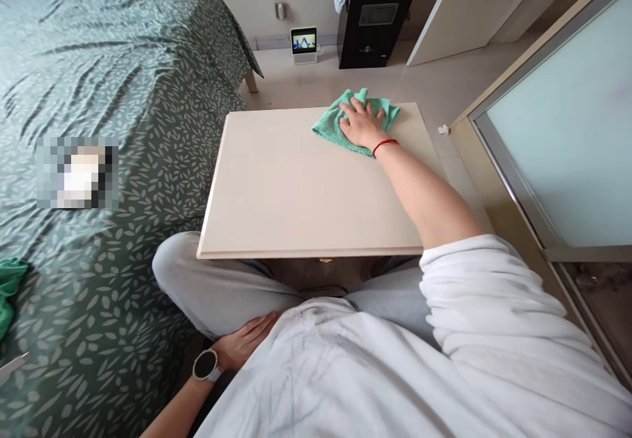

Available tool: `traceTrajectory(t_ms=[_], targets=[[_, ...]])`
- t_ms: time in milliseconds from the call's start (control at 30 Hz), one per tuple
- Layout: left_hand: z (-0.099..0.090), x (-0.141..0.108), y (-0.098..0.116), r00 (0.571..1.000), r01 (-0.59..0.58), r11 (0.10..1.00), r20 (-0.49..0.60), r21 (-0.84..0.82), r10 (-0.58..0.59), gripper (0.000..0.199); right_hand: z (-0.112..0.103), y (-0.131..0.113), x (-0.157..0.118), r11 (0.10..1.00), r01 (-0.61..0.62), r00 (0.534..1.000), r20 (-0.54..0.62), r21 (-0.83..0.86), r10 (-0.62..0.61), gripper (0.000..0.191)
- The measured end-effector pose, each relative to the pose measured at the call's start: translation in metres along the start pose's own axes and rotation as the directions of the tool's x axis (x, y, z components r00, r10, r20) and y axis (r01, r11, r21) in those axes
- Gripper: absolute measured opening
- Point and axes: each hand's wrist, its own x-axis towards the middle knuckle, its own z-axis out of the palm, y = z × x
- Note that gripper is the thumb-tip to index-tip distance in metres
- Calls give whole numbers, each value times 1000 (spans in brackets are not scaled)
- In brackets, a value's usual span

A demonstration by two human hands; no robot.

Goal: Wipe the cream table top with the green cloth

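Note:
A green cloth (336,125) lies spread on the far right part of a pale table top (296,188), with one end close to the far edge. My right hand (363,124) rests flat on the cloth, fingers spread, a red string round the wrist. Down at my lap, my left hand (247,341) lies flat on my thigh beside the white shirt, its fingers stretched out and partly tucked by the shirt. It holds nothing that shows. A watch (205,365) is on that wrist.
A bed with a green leaf-patterned cover (162,141) stands at the left. Beyond the table are a small screen (304,43) on the floor and a black cabinet (372,20). A frosted sliding door (582,115) is at the right.

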Motion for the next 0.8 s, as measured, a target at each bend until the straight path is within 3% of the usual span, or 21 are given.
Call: traceTrajectory(t_ms=[100, 200, 300, 400, 467, 533, 600, 667, 733, 800], targets=[[0, 3, -2, 1000, -12, 1000, -8, -5, 12, 55, 3, -3, -7, 998, -69, 997, -31, 0, 69, 79], [1, 3, -5, 999, -29, 1000, 21, 10, 29, 53, 3, -13, -44, 998, 67, 998, 5, -8, -67, 79], [3, 1, -5, 1000, -13, 1000, 9, 5, 13, 55, 0, -21, -114, 961, 274, 960, 76, -30, -271, 79], [0, 2, -6, 1000, -16, 1000, 9, 7, 16, 60, -5, -19, -200, 882, 472, 878, 99, 0, -469, 77], [-6, 5, -9, 1000, -19, 1000, 6, -6, 19, 62, -9, -13, -251, 830, 557, 823, 115, 24, -556, 79], [-13, 9, -13, 1000, -28, 999, 4, -19, 28, 61, -12, -5, -283, 792, 610, 782, 140, 32, -608, 79], [-19, 13, -16, 999, -40, 999, -1, -21, 40, 56, -13, 1, -292, 769, 638, 755, 169, 36, -634, 76], [-22, 15, -18, 999, -43, 999, -13, -25, 43, 54, -14, 7, -275, 770, 636, 751, 193, 42, -631, 73], [-22, 15, -18, 999, -40, 999, -1, -33, 40, 53, -14, 14, -237, 807, 589, 788, 194, 35, -584, 73], [-22, 15, -16, 999, -37, 999, 24, -35, 38, 53, -15, 21, -186, 876, 483, 863, 161, 10, -478, 72]])
